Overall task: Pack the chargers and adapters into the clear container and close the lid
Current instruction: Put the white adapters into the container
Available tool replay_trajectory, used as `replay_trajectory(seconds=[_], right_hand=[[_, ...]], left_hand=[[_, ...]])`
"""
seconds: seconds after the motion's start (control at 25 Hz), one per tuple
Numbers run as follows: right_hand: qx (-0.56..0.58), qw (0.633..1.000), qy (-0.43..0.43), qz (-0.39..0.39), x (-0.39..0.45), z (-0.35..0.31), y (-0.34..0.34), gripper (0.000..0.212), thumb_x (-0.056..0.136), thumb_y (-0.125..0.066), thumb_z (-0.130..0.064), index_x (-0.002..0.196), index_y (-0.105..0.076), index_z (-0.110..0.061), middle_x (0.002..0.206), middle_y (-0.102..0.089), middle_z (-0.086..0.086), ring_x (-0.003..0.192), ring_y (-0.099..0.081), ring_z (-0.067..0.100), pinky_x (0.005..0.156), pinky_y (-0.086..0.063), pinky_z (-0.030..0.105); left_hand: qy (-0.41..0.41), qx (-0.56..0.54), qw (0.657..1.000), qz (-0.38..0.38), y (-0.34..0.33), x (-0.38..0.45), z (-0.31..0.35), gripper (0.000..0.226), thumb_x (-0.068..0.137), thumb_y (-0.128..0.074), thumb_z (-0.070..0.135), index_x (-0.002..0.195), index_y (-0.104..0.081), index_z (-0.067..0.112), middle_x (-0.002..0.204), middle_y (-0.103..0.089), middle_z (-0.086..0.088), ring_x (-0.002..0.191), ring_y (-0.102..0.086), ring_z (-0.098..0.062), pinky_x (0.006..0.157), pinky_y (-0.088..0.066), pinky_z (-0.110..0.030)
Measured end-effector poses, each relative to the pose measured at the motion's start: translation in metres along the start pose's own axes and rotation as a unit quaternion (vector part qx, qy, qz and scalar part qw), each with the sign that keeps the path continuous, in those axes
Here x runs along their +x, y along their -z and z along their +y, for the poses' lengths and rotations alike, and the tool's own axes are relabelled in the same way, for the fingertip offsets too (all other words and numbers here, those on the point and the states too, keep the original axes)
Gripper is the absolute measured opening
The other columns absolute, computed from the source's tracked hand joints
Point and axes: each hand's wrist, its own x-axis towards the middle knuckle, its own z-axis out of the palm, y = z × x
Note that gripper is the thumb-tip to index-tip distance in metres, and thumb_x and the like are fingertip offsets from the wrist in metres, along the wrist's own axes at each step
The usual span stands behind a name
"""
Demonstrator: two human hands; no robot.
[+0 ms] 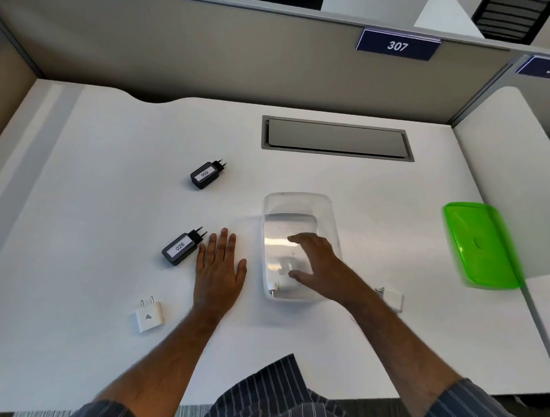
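Observation:
The clear container stands open in the middle of the white desk, with a white adapter lying in its near end. My right hand hovers over the container with fingers spread, holding nothing. My left hand rests flat on the desk left of the container. Beside its fingertips lies a black charger labelled 026. Another black charger, labelled 002, lies farther back. A white adapter sits near my left forearm, and another white adapter peeks out behind my right forearm. The green lid lies at the right.
A grey cable hatch is set into the desk behind the container. Beige partition walls close off the back and left. A divider edge runs down the right side under the lid.

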Motion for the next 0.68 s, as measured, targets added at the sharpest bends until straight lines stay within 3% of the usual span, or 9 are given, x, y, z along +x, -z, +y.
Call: replay_trajectory(seconds=[0.16, 0.32, 0.44, 0.52, 0.68], right_hand=[[-0.017, 0.982, 0.013, 0.186, -0.023, 0.012, 0.034, 0.049, 0.086, -0.073, -0.021, 0.131, -0.052, -0.02, 0.13, -0.053, -0.004, 0.117, -0.046, 0.012, 0.104, -0.034, 0.023], [-0.005, 0.961, -0.029, 0.273, -0.052, 0.047, 0.059, 0.04, 0.082, -0.065, -0.007, 0.119, -0.055, -0.019, 0.115, -0.057, -0.006, 0.101, -0.05, 0.013, 0.095, -0.036, 0.024], [0.004, 0.964, -0.087, 0.25, -0.075, 0.077, 0.063, 0.04, 0.079, -0.062, -0.002, 0.116, -0.056, -0.017, 0.112, -0.059, -0.002, 0.099, -0.052, 0.021, 0.093, -0.042, 0.035], [0.001, 0.972, -0.15, 0.183, -0.091, 0.1, 0.062, 0.044, 0.078, -0.066, -0.003, 0.12, -0.057, -0.014, 0.118, -0.059, 0.003, 0.106, -0.053, 0.027, 0.096, -0.043, 0.044], [-0.037, 0.976, -0.213, 0.029, -0.118, 0.136, 0.057, 0.058, 0.08, -0.076, -0.029, 0.132, -0.051, -0.022, 0.133, -0.053, 0.002, 0.124, -0.047, 0.03, 0.104, -0.038, 0.043]], left_hand=[[-0.001, 0.003, 1.0, -0.003, 0.003, 0.0, 0.002, 0.069, 0.102, -0.027, 0.044, 0.162, -0.025, 0.01, 0.171, -0.021, -0.012, 0.16, -0.017, -0.033, 0.13, -0.015, -0.053], [0.0, 0.005, 1.0, -0.027, 0.006, 0.002, 0.003, 0.074, 0.099, -0.018, 0.05, 0.164, -0.019, 0.013, 0.173, -0.014, -0.01, 0.161, -0.01, -0.031, 0.131, -0.009, -0.051], [0.017, 0.006, 0.999, -0.044, 0.008, 0.004, 0.005, 0.074, 0.099, -0.022, 0.048, 0.164, -0.015, 0.013, 0.174, -0.01, -0.009, 0.161, -0.006, -0.03, 0.132, -0.005, -0.049], [0.035, 0.001, 0.998, -0.052, 0.007, 0.001, 0.011, 0.073, 0.1, -0.025, 0.046, 0.164, -0.015, 0.013, 0.174, -0.01, -0.008, 0.162, -0.005, -0.03, 0.132, -0.004, -0.049], [0.067, -0.003, 0.997, -0.043, -0.002, -0.021, 0.024, 0.068, 0.105, -0.03, 0.043, 0.165, -0.013, 0.014, 0.174, -0.008, -0.006, 0.162, -0.003, -0.028, 0.131, -0.005, -0.05]])
